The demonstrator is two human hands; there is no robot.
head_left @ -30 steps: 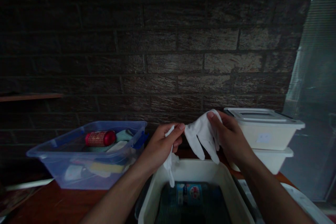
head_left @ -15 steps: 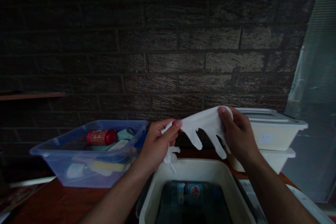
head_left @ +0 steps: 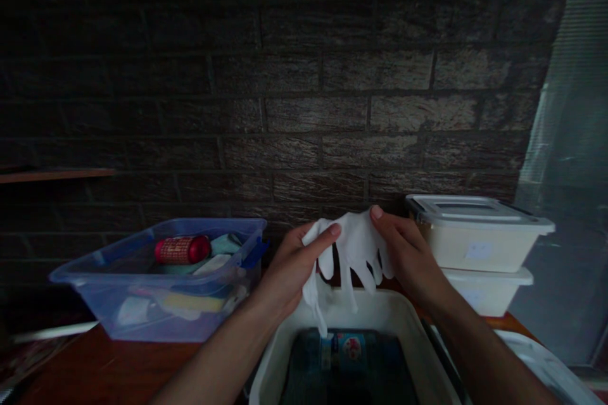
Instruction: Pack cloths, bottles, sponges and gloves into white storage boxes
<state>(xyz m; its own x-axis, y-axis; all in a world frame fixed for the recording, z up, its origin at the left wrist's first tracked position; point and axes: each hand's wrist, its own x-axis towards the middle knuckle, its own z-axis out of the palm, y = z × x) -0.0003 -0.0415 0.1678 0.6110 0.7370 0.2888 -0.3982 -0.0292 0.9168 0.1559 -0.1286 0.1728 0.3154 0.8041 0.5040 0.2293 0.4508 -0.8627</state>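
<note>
Both my hands hold white cloth gloves [head_left: 354, 247] above an open white bin [head_left: 403, 316]. My left hand [head_left: 289, 272] pinches the gloves at their left edge between thumb and fingers. My right hand [head_left: 408, 256] grips the right edge, fingers closed on the cloth. The glove fingers hang down towards the bin. Inside the bin lies a dark packet with a blue and white label [head_left: 344, 349].
A clear blue tub [head_left: 137, 316] at the left holds a red cylinder [head_left: 183, 249] and several other items. Two stacked white lidded boxes [head_left: 479, 234] stand at the right. A dark brick wall [head_left: 304, 88] rises behind. The table [head_left: 104, 370] is reddish wood.
My hands have come closer together and a little lower. The gloves, stretched wide half a second ago, now hang bunched between them.
</note>
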